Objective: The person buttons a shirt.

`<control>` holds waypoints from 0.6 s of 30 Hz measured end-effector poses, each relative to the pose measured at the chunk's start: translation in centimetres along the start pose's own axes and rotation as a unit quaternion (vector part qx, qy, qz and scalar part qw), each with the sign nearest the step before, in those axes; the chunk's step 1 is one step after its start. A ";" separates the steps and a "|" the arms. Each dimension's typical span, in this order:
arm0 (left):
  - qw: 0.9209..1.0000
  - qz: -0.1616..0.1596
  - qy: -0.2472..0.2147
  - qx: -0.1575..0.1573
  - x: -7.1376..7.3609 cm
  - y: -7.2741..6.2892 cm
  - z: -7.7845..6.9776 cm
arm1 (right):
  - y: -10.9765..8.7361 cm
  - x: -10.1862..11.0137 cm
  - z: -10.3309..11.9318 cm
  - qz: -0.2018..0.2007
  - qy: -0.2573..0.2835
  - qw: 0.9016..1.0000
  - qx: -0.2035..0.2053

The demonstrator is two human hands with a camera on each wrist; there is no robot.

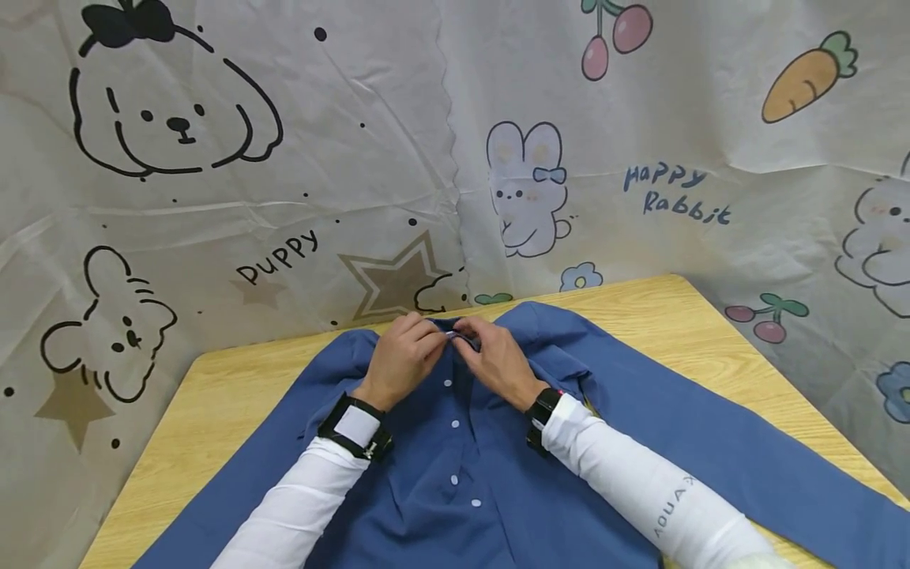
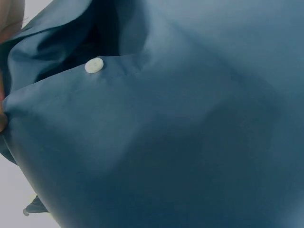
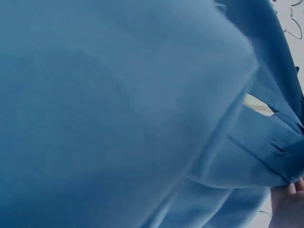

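from the left: bare wood of the table (image 1: 192, 403), room enough there, then the shirt's left-lying sleeve (image 1: 263, 458) slanting toward us. left hand (image 1: 401, 356): fingers curled in, pinching cloth at the collar (image 1: 446, 322). between the 2 hands we saw a small pale spot, too small to name. the blue shirt (image 1: 426, 458) lay spread front up across the table, 4 white buttons (image 1: 455, 424) showing below the hands. we judged the step to be fastening at the neck; the next move seemed to call for lining up button and slit, then easing 1 through the other. the table's back edge ran just beyond the collar, patterned cloth (image 1: 355, 158) behind it, so little room forward. right hand (image 1: 498, 359): fingers bent, gripping the facing edge; its wrist view showed a slit like a buttonhole (image 3: 279, 148) near the fingers. farther right, the other sleeve (image 1: 711, 442) crossed the table's side edge.
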State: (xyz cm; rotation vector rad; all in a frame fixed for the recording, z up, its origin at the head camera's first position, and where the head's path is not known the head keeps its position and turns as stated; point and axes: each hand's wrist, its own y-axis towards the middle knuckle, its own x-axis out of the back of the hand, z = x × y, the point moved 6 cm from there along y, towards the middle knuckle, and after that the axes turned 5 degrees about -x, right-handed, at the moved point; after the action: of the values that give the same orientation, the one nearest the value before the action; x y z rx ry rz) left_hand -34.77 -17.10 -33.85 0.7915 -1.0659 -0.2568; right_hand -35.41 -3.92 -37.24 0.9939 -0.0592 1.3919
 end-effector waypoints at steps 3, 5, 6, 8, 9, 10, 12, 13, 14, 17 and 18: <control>1.000 0.000 0.011 -0.001 0.0 0.0 0.1 | 0.0 0.0 0.0 0.012 -0.003 1.000 -0.005; 1.000 -0.002 0.019 -0.003 0.0 -0.1 0.2 | 0.1 -0.1 0.0 0.024 -0.003 1.000 -0.006; 1.000 -0.002 0.024 -0.001 0.0 -0.2 0.2 | 0.2 -0.1 -0.1 0.029 0.002 0.999 -0.016; 0.999 -0.007 0.033 0.009 -0.1 -0.3 0.3 | 0.4 -0.2 -0.4 0.045 0.024 0.997 -0.052; 0.999 -0.008 0.036 0.016 -0.1 -0.4 0.3 | 0.6 -0.2 -0.5 0.052 0.036 0.996 -0.068; 0.999 -0.011 0.037 0.022 -0.1 -0.6 0.3 | 0.7 -0.3 -0.7 0.059 0.049 0.993 -0.086; 0.999 -0.016 0.037 0.033 -0.2 -0.9 0.3 | 0.9 -0.3 -0.9 0.074 0.074 0.988 -0.114; 0.999 -0.017 0.036 0.037 -0.2 -1.1 0.3 | 1.0 -0.3 -1.0 0.079 0.082 0.986 -0.122; 0.998 -0.018 0.033 0.040 -0.2 -1.3 0.3 | 1.2 -0.3 -1.1 0.084 0.087 0.984 -0.128; 0.999 -0.006 0.019 0.039 -0.5 -1.6 0.2 | 1.5 -0.4 -1.2 0.097 0.100 0.981 -0.136; 0.999 0.005 0.015 0.037 -0.6 -1.7 0.1 | 1.5 -0.4 -1.2 0.102 0.105 0.980 -0.135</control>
State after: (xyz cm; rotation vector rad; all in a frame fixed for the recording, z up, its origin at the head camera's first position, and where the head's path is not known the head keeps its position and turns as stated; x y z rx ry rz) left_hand -34.86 -17.98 -35.43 0.8534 -1.0561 -0.1978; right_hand -37.37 -3.71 -37.35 0.6247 -0.1923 1.6213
